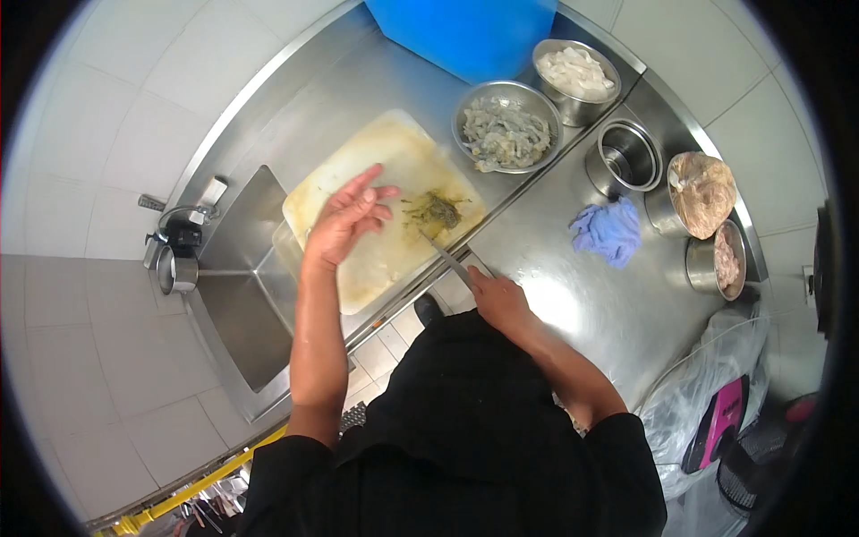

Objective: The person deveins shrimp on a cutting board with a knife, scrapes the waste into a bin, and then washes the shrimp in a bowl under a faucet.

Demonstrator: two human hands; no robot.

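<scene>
My right hand (500, 302) is closed round the handle of a knife (452, 261), whose blade points up and left over the edge of the cutting board (358, 259). The blade's tip is close to a small heap of dark greenish scraps (435, 211) on the board. Above the board's middle, my left hand (352, 217) has its fingers apart and nothing in them. The white board is stained yellow-brown. Beyond its far right corner stands a metal bowl (506, 170) of peeled raw shrimp (506, 132).
A sink (237, 313) lies left of the board. At the back are a blue container (465, 31) and a metal pot of whitish pieces (575, 73). A bluish cloth (607, 231), a metal pot (625, 157), a bagged brown food (701, 192) and a pot of pinkish meat (727, 259) sit to the right.
</scene>
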